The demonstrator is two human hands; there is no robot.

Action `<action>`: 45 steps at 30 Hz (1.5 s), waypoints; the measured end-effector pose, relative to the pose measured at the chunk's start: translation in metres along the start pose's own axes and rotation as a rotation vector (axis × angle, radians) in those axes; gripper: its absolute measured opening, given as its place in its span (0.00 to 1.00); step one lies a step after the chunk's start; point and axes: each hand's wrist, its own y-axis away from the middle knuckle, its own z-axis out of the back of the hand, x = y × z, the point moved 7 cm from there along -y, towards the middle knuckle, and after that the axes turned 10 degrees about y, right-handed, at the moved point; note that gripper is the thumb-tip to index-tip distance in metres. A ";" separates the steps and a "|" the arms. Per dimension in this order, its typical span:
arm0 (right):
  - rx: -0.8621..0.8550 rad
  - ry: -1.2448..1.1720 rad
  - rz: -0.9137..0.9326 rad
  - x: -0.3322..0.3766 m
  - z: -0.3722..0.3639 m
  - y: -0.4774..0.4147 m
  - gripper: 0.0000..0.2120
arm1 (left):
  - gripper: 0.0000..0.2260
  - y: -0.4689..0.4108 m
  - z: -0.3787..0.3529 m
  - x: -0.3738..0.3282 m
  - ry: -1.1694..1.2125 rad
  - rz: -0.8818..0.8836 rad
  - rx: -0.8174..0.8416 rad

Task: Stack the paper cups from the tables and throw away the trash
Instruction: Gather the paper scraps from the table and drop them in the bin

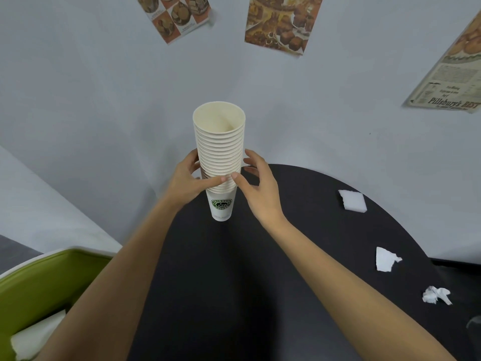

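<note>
left hand (187,181) fingers gripping cup stack (220,152) | right hand (257,188) fingers loose, thumb touching stack | paper scraps (352,200) right of fingers on counter (234,282)

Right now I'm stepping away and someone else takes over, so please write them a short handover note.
Left hand grips the cup stack about midway. Right hand is open beside it, thumb tip touching the stack.
The stack is upright over the black table; whether it rests there is unclear.
Done: many cups nested, no loose cups in view.
Left: far scrap, middle scrap and crumpled scrap lie on the table's right side, not yet thrown away.
</note>
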 end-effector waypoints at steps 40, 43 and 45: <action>-0.200 0.336 -0.351 -0.227 0.242 0.096 0.10 | 0.19 0.094 -0.293 0.119 -0.399 0.054 0.453; -0.206 0.389 -0.363 -0.247 0.252 0.078 0.12 | 0.22 0.083 -0.322 0.132 -0.581 0.006 0.584; -0.205 0.420 -0.347 -0.256 0.256 0.065 0.13 | 0.23 0.075 -0.337 0.139 -0.680 -0.032 0.652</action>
